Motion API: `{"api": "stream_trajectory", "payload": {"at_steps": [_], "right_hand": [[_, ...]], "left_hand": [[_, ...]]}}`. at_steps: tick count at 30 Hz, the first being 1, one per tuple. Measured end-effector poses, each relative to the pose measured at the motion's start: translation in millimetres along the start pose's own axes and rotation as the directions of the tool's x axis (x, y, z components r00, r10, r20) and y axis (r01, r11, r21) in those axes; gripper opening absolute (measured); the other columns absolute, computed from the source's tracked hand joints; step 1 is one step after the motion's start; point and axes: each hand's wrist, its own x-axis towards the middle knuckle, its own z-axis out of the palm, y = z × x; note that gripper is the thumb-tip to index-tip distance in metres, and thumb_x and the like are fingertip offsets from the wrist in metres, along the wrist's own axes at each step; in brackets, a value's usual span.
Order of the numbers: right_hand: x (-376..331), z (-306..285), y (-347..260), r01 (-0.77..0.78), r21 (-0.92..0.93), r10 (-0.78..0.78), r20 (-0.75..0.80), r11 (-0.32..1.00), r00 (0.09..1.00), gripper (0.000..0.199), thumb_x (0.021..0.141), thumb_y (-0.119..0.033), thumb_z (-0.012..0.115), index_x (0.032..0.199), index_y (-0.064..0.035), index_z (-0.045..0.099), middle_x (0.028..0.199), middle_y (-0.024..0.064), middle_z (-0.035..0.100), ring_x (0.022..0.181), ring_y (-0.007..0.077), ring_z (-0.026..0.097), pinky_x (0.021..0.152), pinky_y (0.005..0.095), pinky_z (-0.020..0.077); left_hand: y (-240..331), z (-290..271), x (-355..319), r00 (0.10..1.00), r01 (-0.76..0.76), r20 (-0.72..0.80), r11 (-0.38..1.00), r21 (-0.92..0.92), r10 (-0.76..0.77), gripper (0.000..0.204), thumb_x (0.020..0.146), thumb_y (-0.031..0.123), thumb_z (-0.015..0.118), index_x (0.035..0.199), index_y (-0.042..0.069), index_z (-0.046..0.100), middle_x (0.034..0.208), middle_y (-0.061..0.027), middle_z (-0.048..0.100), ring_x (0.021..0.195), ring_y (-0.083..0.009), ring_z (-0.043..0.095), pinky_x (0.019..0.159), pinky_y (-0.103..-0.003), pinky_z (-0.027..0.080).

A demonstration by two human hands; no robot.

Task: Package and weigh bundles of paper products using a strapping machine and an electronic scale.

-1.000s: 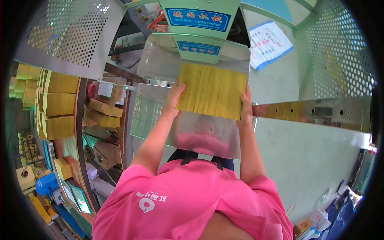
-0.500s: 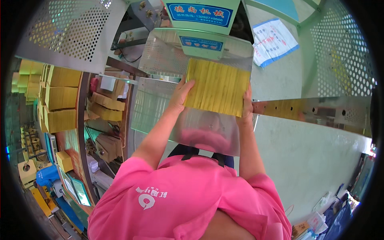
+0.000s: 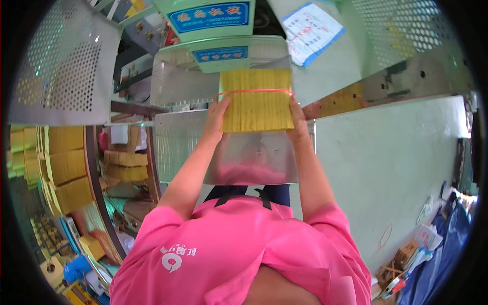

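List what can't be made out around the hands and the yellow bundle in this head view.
- Left hand: fingers hidden behind the yellow bundle.
- Right hand: palm side pressed to the bundle, unseen.
- Bundle's underside: faces the shiny metal plate.
- Stacked yellow bundles: bent and blurred at the left rim.

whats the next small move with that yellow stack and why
Probably ease the yellow stack further onto the shiny metal plate: both hands, left hand and right hand, grip its sides, and a red band wraps it.

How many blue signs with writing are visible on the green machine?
2. The larger blue sign is on the top of the green machine; the smaller blue sign is below it, above the yellow bundle.
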Motion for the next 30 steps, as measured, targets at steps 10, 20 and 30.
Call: {"api": "stream_trajectory", "payload": {"at_steps": [10,20,30], "right_hand": [[-11.3,16.2,-7.7,0.067,-0.011,-0.067,-0.007,0.998,0.998,0.057,0.097,-0.046,0.051,0.134,-0.0032,0.048,0.124,0.0071,0.058,0.114,0.0164,0.055,0.097,0.0307,0.044],[-27.3,41.2,-17.5,0.07,-0.083,-0.06,0.111,0.994,0.992,0.053,0.1,-0.042,0.046,0.136,-0.004,0.047,0.124,0.0035,0.056,0.113,0.012,0.051,0.095,0.0271,0.0415],[-102.4,14.9,14.2,0.169,-0.657,-0.305,-0.098,0.735,0.947,0.02,0.095,-0.014,0.056,0.099,0.0019,0.067,0.086,0.004,0.067,0.083,0.0071,0.057,0.077,0.0236,0.0467]], "left_hand": [[2.3,2.8,-4.8,1.0,0.0,-0.012,1.0,0.019,0.0,0.052,0.093,0.031,0.061,0.133,0.002,0.044,0.12,-0.0077,0.059,0.11,-0.0141,0.056,0.094,-0.03,0.044],[6.2,-8.8,-31.8,0.998,-0.053,-0.036,0.995,0.081,0.056,0.045,0.097,0.037,0.053,0.128,0.004,0.053,0.121,-0.0045,0.058,0.11,-0.0127,0.053,0.095,-0.03,0.041],[3.2,-86.6,-119.9,0.913,-0.039,-0.328,0.852,0.523,0.243,0.031,0.099,0.028,0.053,0.117,0.003,0.058,0.109,-0.0037,0.061,0.094,-0.0093,0.056,0.079,-0.027,0.046]]}}
